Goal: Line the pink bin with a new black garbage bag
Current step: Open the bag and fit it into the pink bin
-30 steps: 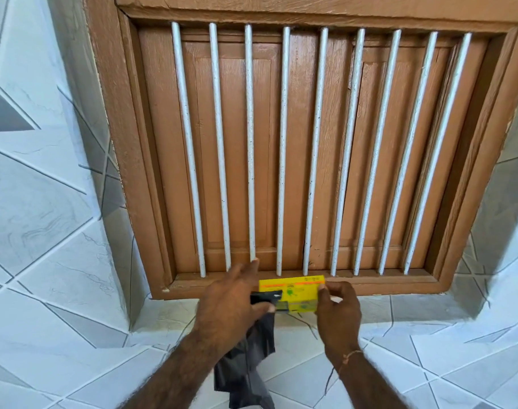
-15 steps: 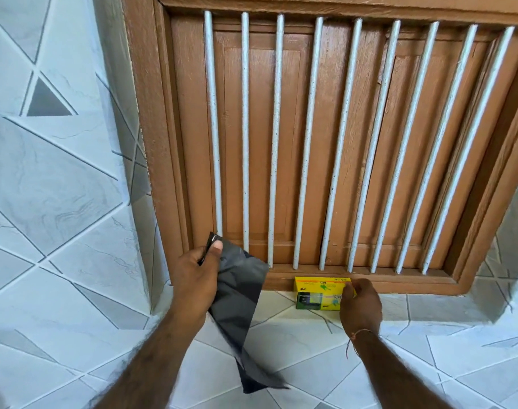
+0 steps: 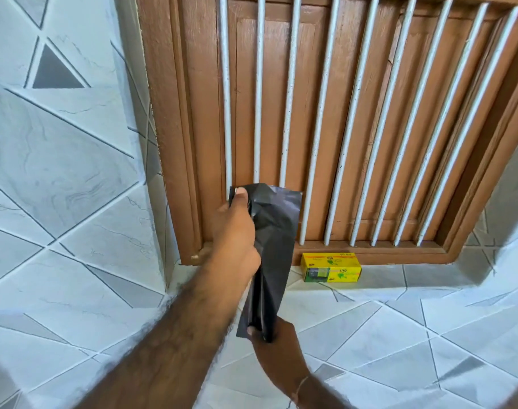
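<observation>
A folded black garbage bag (image 3: 274, 231) hangs upright in front of the window. My left hand (image 3: 237, 231) pinches its top corner between thumb and fingers. My right hand (image 3: 277, 346) grips its bottom end, lower down. The yellow box of bin bags (image 3: 331, 267) lies on the tiled sill to the right of the bag, with neither hand touching it. No pink bin is in view.
A brown wooden window frame (image 3: 181, 143) with white vertical bars (image 3: 319, 113) fills the upper view. Grey-and-white patterned tiles cover the wall (image 3: 60, 172) on the left and the sill (image 3: 399, 320) below.
My right hand has let go of the yellow box, left on the sill, and taken the bag's lower end. My left hand raised the bag's top.
</observation>
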`<state>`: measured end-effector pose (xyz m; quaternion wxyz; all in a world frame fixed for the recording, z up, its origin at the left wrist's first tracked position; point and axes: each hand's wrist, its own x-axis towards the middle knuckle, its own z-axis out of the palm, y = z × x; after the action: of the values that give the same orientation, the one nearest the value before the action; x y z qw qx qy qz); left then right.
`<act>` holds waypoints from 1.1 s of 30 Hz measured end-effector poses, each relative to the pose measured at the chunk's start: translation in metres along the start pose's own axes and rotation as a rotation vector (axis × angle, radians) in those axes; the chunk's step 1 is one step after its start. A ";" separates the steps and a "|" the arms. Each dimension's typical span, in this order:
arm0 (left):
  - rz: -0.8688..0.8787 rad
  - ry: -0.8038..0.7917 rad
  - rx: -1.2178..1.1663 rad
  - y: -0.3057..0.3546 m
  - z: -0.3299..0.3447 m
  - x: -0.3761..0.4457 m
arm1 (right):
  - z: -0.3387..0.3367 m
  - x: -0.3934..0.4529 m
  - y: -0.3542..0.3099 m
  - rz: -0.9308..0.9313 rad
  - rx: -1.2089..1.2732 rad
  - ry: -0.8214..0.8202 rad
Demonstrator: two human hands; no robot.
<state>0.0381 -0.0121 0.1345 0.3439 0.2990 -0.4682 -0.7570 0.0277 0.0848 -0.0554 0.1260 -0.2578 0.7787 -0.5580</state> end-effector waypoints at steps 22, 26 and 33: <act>0.922 0.269 1.063 -0.068 -0.121 -0.154 | -0.105 -0.140 0.006 0.252 0.180 -0.428; 0.167 -0.372 1.032 -0.146 -0.127 -0.233 | -0.103 -0.163 0.004 0.157 0.115 -0.455; 0.075 -0.016 0.693 -0.154 -0.161 -0.274 | -0.098 -0.217 0.000 0.214 0.335 -0.518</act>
<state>0.2859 0.1765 -0.0322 0.2459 0.3747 -0.7107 -0.5423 0.1613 0.2812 -0.0414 0.4187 -0.2835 0.6408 -0.5776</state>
